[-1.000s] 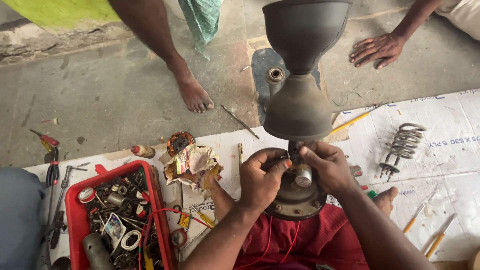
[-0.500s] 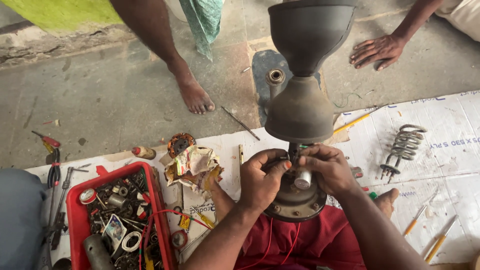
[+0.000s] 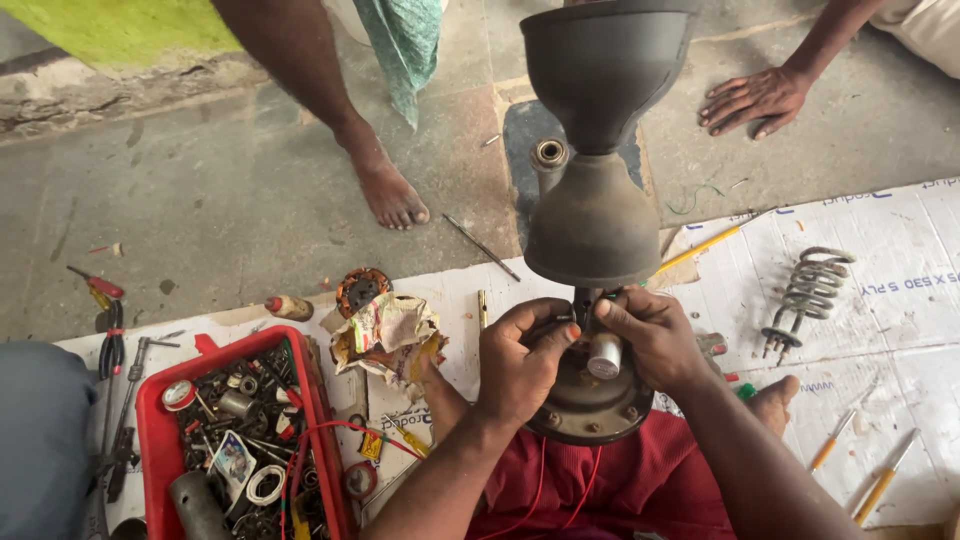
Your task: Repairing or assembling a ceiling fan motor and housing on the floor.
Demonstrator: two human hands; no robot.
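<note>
Concrete floor and white printed sheeting lie under my hands: left hand point(image 3: 520, 365) and right hand point(image 3: 650, 335) pinch wires beneath the dark metal fan housing point(image 3: 595, 215); red parts tray point(image 3: 150, 440) at eight o'clock.

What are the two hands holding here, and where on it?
Both hands grip the ceiling fan assembly at its narrow stem: left hand and right hand pinch around the rod between the dark canopy cups and the round motor base.
</note>
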